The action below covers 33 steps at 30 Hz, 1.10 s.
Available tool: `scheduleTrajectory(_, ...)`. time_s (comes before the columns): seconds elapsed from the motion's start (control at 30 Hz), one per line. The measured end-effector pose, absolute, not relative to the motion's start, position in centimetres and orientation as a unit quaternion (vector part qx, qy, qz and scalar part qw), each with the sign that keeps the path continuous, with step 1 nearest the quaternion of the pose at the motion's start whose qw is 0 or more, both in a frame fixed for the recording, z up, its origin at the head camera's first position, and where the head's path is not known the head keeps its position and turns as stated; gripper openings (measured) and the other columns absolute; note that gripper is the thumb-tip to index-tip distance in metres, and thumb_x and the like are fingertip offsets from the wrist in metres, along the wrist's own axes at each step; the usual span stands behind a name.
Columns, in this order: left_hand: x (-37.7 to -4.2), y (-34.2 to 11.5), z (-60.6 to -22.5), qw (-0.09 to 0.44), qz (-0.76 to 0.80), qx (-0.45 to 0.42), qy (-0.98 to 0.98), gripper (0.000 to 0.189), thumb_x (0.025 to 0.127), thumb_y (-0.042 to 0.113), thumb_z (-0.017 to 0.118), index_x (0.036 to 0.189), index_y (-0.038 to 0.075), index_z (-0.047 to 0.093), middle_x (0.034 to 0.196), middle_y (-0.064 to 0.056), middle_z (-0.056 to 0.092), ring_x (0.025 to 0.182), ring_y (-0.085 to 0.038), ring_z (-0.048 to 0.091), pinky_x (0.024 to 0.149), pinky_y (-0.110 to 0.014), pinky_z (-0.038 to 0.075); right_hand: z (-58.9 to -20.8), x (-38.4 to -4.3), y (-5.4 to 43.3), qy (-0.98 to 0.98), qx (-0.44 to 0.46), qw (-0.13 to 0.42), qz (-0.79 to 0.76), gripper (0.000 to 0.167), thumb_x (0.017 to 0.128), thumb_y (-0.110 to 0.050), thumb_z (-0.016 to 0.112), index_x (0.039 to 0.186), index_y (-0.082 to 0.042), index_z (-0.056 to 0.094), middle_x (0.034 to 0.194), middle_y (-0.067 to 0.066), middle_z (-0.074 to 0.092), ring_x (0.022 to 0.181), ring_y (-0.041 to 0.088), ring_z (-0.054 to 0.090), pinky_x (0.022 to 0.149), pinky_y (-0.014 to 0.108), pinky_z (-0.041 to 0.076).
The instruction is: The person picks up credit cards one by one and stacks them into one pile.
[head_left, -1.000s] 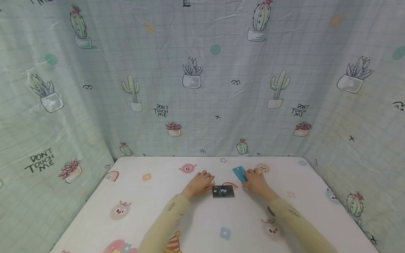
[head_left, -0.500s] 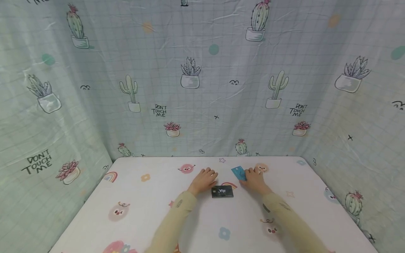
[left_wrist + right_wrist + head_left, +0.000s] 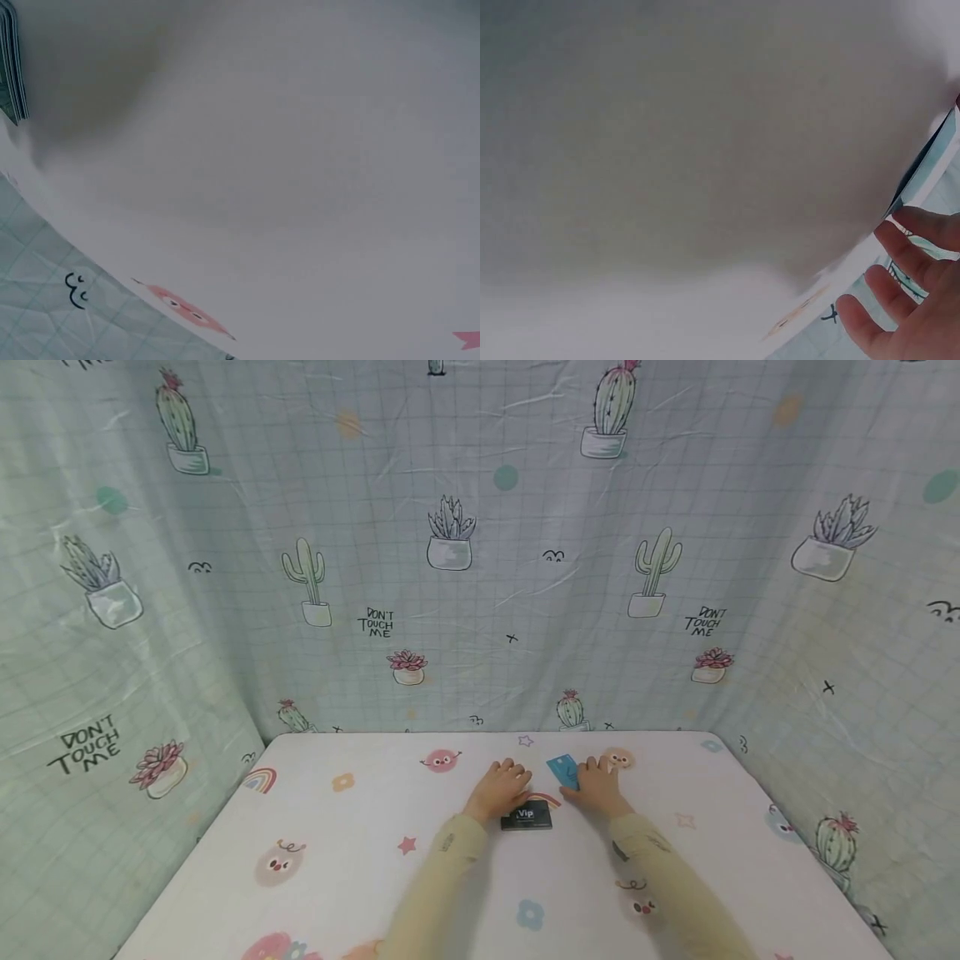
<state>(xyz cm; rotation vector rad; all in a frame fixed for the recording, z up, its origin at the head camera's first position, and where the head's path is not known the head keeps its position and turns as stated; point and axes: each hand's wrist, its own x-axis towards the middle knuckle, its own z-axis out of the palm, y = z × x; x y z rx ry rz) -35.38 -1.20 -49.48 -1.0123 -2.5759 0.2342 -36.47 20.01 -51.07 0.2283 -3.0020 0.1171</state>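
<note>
A stack of black "Vip" cards (image 3: 527, 817) lies on the table in front of the person. Over its upper left corner reaches the left hand (image 3: 501, 787), fingers loosely bent and thumb low by the stack's far edge. In the left wrist view, the layered edge of a card stack (image 3: 12, 64) shows at the upper left, and no part of the hand appears. Beyond and to the right, the right hand (image 3: 597, 787) pinches a tilted blue bank card (image 3: 562, 770) by its right side. The right wrist view shows fingertips (image 3: 889, 281) at the card's edge (image 3: 926, 161).
The white table (image 3: 330, 852) carries printed cartoon faces, flowers and rainbows. A pale green curtain (image 3: 480, 610) with cactus prints hangs behind the table's far edge and along both sides.
The left hand has moved right, from beside the black card stack to over its upper left corner. The right hand and blue card have shifted slightly left.
</note>
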Motion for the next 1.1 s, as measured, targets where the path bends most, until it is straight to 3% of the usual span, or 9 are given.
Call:
scheduleTrajectory(0.3, -35.3, 0.0, -50.3, 0.18, 0.086, -0.364, -0.91, 0.027, 0.089, 0.037, 0.048, 0.109, 0.02, 0.054, 0.106, 0.005, 0.059, 0.097, -0.014, 0.05, 0.082, -0.031, 0.043, -51.2, -36.5, 20.5, -0.991, 0.106, 0.041, 0.065, 0.062, 0.08, -0.045, 0.058, 0.116, 0.005, 0.05, 0.104, 0.019, 0.046, 0.099, 0.035, 0.039, 0.084, 0.059, 0.037)
scheduleTrajectory(0.63, -35.7, 0.4, -50.7, 0.198, 0.102, -0.366, -0.904, 0.026, 0.088, 0.04, 0.049, 0.107, 0.024, 0.056, 0.106, 0.007, 0.059, 0.097, -0.013, 0.049, 0.082, -0.03, 0.043, -50.3, -36.3, 20.4, -0.979, 0.175, 0.015, 0.099, 0.05, 0.077, -0.03, 0.062, 0.121, -0.009, 0.052, 0.107, 0.01, 0.048, 0.095, 0.027, 0.038, 0.079, 0.051, 0.037)
scheduleTrajectory(0.83, -35.3, 0.2, -49.8, 0.148, 0.113, -0.356, -0.916, 0.023, 0.089, 0.039, 0.049, 0.106, 0.025, 0.057, 0.111, 0.008, 0.058, 0.106, -0.016, 0.048, 0.09, -0.036, 0.043, -49.4, -36.2, 20.0, -0.971, 0.22, 0.004, 0.094, 0.048, 0.076, -0.025, 0.065, 0.122, -0.016, 0.054, 0.105, 0.01, 0.048, 0.089, 0.025, 0.037, 0.067, 0.04, 0.032)
scheduleTrajectory(1.1, -35.2, -0.2, -49.3, 0.119, 0.139, -0.332, -0.925, 0.018, 0.087, 0.034, 0.052, 0.103, 0.028, 0.06, 0.112, 0.011, 0.06, 0.109, -0.015, 0.047, 0.092, -0.036, 0.042, -49.4, -36.3, 19.7, -0.969, 0.237, -0.004, 0.066, 0.047, 0.08, -0.031, 0.063, 0.124, -0.02, 0.052, 0.106, 0.01, 0.049, 0.085, 0.025, 0.036, 0.067, 0.039, 0.031)
